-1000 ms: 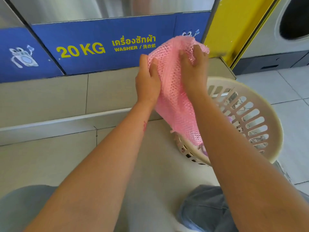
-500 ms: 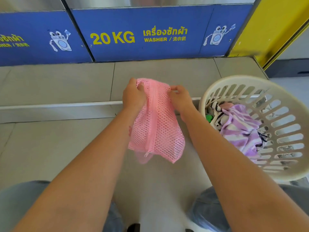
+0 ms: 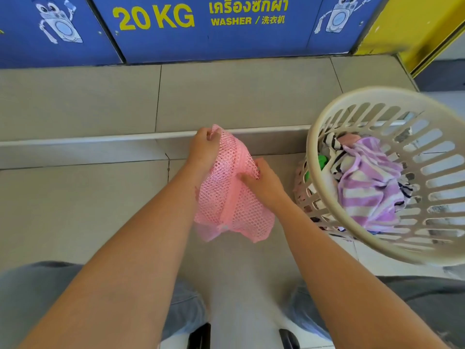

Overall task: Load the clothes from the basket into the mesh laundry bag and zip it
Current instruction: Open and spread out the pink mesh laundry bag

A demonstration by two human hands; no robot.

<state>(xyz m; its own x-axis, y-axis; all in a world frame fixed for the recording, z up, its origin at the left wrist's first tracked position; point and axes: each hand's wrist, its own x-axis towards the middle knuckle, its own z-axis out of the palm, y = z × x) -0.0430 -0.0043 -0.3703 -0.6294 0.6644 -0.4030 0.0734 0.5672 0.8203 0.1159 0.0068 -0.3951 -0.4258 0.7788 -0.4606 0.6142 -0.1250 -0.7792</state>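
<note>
Over grey tiles (image 3: 75, 210), left grip (image 3: 203, 147) and right grip (image 3: 261, 182) pinch mesh bag (image 3: 234, 207) — pink, limp.

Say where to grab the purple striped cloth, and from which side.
Pinch a raised fold of the purple striped cloth, coming from above through the open mouth of the basket: it lies atop the pile, and slotted walls block the sides.

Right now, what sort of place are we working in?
Most likely a self-service laundromat: the blue panel reads 20 KG WASHER, washing-machine cartoons flank it, and a laundry basket holds clothes.
</note>
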